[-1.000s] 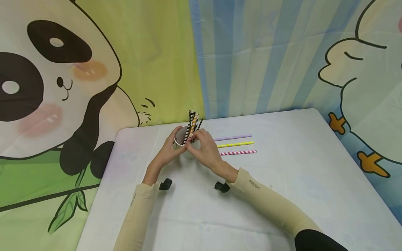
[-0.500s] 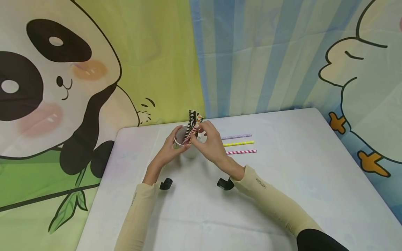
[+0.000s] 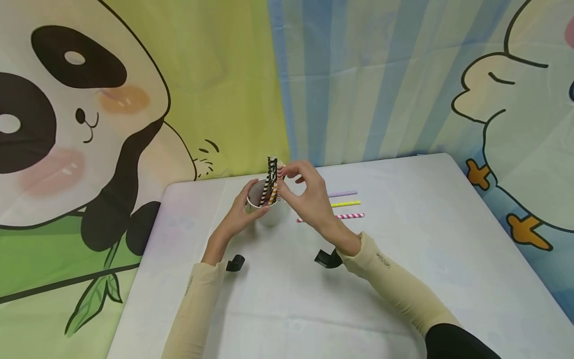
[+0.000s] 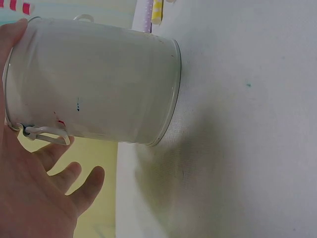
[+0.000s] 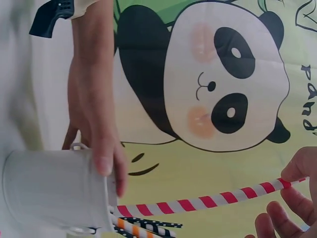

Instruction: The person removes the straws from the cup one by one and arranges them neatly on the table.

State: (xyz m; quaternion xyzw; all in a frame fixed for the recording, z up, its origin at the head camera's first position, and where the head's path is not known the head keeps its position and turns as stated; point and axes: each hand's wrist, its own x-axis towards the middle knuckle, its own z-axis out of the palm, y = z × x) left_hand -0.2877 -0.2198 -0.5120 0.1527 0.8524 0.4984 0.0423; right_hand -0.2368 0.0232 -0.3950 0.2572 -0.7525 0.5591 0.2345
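A white metal pail (image 4: 99,79) with small side handles stands on the table. My left hand (image 3: 236,213) holds it by the rim, thumb on one side and fingers round the other. In the right wrist view, my right hand (image 5: 297,198) pinches the top end of a red-and-white striped paper straw (image 5: 203,202). That straw's lower end is at the pail's mouth, beside black patterned straws (image 3: 271,169) and an orange-striped straw (image 5: 132,227) standing in the pail. How deep the pinched straw reaches is hidden.
Right of the pail, a purple straw (image 3: 343,193), a yellow straw (image 3: 346,204) and another red-striped straw (image 3: 352,216) lie side by side, partly behind my right hand. A panda-print curtain (image 3: 215,89) hangs along the back edge of the white table (image 3: 287,299).
My right hand has moved up and to the right, bringing the striped straw from low at the rim to nearly upright against the pail's right side. My left hand keeps its hold.
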